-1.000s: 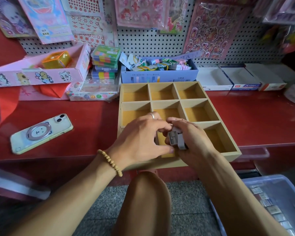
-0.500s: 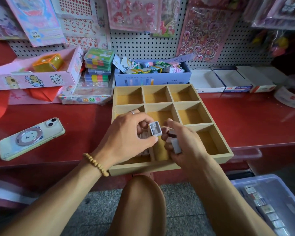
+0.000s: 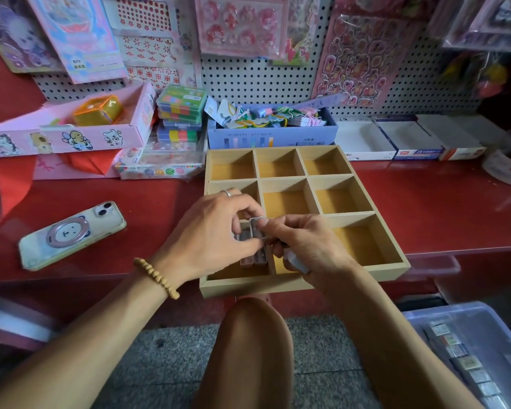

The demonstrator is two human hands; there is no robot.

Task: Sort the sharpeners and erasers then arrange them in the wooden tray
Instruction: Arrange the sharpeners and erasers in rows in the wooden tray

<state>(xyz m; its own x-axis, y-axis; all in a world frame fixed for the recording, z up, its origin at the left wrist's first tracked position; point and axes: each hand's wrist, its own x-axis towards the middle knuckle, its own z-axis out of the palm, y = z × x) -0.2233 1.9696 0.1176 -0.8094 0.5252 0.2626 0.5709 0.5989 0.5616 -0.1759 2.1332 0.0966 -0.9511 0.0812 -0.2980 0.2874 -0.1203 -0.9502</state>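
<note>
A small grey metal sharpener [image 3: 256,228] is pinched by both the left hand [image 3: 216,231] and right hand [image 3: 310,246], spares being kept in the right grip, and is judged due for lowering beside those already in the near-left compartment of the wooden nine-compartment tray [image 3: 393,268].

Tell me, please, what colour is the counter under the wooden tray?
Red counter, clearest in the head view.

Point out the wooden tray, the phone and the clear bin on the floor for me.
wooden tray [image 3: 257,289]: head view, on its bare front wall.
phone [image 3: 71,234]: head view, on the middle of its back case.
clear bin [image 3: 484,326]: head view, on its bare lid near the upper rim.
</note>
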